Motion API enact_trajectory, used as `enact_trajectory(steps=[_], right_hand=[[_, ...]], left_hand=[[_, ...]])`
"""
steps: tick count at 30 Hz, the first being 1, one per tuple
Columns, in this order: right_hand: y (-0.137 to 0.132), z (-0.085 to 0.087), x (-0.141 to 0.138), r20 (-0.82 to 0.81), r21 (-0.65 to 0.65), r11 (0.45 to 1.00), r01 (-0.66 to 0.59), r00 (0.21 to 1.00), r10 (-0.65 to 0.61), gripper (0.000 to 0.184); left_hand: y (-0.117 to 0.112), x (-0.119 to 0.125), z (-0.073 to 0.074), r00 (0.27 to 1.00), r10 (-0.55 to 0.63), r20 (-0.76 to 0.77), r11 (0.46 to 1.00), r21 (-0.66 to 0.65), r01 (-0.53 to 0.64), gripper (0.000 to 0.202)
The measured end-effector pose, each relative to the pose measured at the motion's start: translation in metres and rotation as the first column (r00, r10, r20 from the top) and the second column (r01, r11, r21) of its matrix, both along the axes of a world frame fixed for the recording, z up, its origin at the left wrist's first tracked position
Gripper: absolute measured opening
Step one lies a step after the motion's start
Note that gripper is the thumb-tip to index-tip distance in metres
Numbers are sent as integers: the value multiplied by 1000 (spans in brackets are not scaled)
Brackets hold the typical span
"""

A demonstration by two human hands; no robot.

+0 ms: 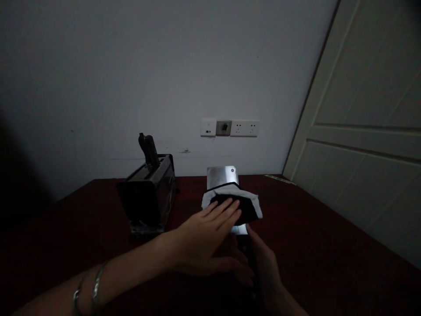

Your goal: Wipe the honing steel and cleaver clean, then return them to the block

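Note:
With straight fingers laid flat, my left hand (200, 239) holds a black cloth with a white border (250, 210) against the blade of a cleaver (221, 175). The cloth covers the middle of the blade. Beyond it shows the shiny far end with a small hole in the corner, and a strip of metal shows near the handle. My right hand (268, 263) is closed around the cleaver's dark handle, its thumb by the base of the blade. Part of the right hand's fingers lies in shadow behind my left hand.
A black knife block (144, 199) stands to the left on the dark red table (88, 237), with black handles (149, 149) sticking up from it. Wall sockets (244, 128) sit behind. A pale strip (279, 179) lies at the back edge, near the white door (358, 131).

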State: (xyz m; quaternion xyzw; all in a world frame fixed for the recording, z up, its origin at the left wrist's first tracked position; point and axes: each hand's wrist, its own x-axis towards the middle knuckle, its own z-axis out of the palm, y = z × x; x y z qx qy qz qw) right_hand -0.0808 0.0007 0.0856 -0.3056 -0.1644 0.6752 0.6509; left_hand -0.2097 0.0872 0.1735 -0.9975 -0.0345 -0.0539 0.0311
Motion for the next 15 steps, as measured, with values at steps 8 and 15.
enact_trajectory(steps=[8,15], right_hand=[[-2,3,-5,-39,37,983,-178,983,180,45],[-3,4,-2,-64,91,983,-158,984,164,43]], left_hand=[[48,3,24,979,178,103,981,56,-184,77],[46,-2,19,969,209,131,972,77,-220,79]])
